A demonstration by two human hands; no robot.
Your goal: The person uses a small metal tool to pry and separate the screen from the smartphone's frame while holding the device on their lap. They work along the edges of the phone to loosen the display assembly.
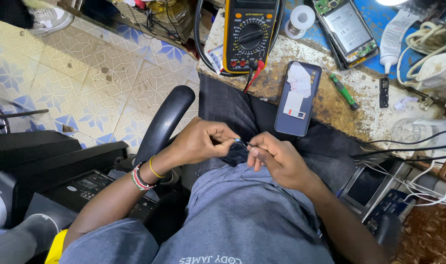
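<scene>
Blue-tipped small part (pixel 238 141) sits pinched in left hand (pixel 203 143) fingertips, right hand (pixel 276 159) pinching thin metal tool (pixel 250 144) just beside it, tip pointing left.

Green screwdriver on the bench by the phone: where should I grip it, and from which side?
Grip the green handle from above, fingers across it. The screwdriver lies flat and diagonal, thin shaft pointing up-left towards the phone, handle end clear on the worn benchtop.

Both forearms bent inward over lap. Left hand (pixel 199 143) & right hand (pixel 276 159) nearly meet, fingers (pixel 254 152) curled, pinching shut, prob. on sth tiny.
</scene>
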